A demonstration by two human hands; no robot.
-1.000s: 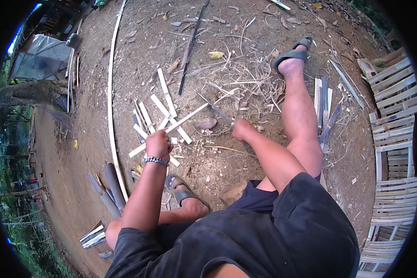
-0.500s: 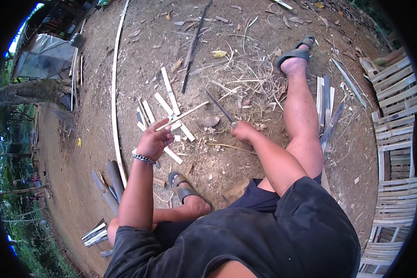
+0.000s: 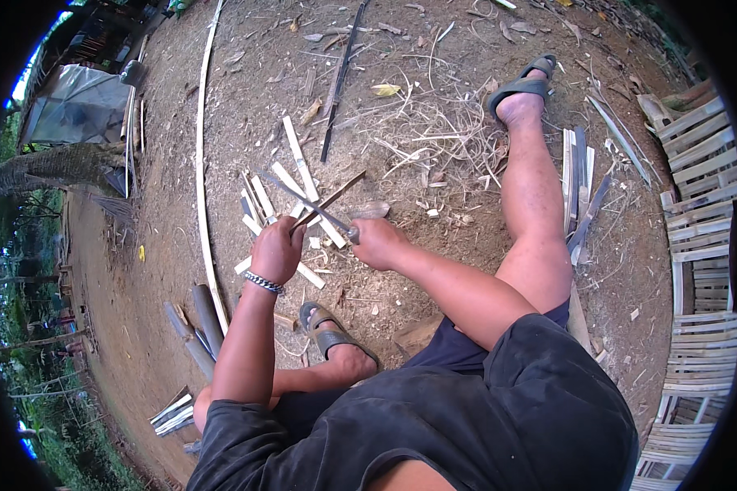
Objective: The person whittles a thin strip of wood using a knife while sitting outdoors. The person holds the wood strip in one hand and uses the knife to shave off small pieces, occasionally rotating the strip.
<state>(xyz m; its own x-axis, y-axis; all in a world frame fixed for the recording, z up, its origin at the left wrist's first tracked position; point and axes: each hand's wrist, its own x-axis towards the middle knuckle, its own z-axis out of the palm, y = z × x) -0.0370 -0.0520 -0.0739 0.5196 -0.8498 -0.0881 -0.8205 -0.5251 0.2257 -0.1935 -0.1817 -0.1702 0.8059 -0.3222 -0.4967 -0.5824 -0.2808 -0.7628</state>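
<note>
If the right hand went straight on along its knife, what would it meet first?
Likely the brown strip in the left hand; the knife crosses it ahead of the right hand in this view, though depth is unclear.

Straight ahead, the knife [image 3: 336, 222] and a narrow bamboo strip [image 3: 345, 187] crossed in view between the left hand [image 3: 277, 250] and the right hand [image 3: 378, 242], barring the direct way forward; criss-crossed pale bamboo pieces [image 3: 300, 168] lay low beyond; the outstretched right leg [image 3: 528, 188] walled off the right side; the sandalled left foot [image 3: 327, 329] stood nearer the body; a hand could pass over chip-strewn soil [image 3: 368, 288] between that foot and the right forearm [image 3: 467, 282], or leftward toward the long bamboo lath [image 3: 201, 164].
</note>
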